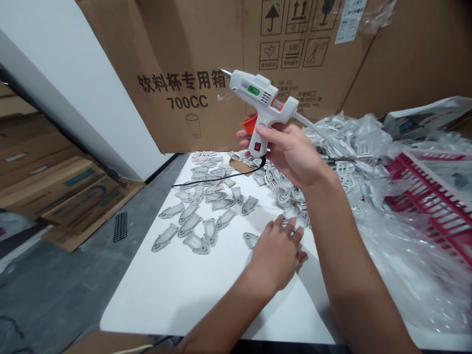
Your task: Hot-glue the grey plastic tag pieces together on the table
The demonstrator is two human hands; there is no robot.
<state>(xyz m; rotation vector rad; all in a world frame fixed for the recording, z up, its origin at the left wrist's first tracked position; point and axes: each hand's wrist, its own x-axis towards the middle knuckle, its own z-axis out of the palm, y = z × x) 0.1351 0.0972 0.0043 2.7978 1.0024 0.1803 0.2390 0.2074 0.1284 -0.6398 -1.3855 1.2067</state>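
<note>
My right hand (291, 147) is wrapped round the handle of a white hot glue gun (254, 91), held up above the table. The gun has an orange trigger, a small lit indicator and a glue stick (317, 129) out of its back; its nozzle points up and left. Lower down, my left hand (276, 250) reaches over the table, fingers apart, its fingertips at small grey-white plastic pieces (291, 212) on the pile's near edge. One loose plastic piece (251, 240) lies just left of that hand. Several similar pieces (209, 231) are spread across the table's left part.
Behind the white table (177, 295) stands a large cardboard box (206, 49). A heap of plastic pieces (346, 142), clear plastic bags (405, 275) and a magenta basket (424, 187) occupy the right. The gun's black cord (217, 179) crosses the pieces. Flattened cardboard (84, 196) lies on the floor left.
</note>
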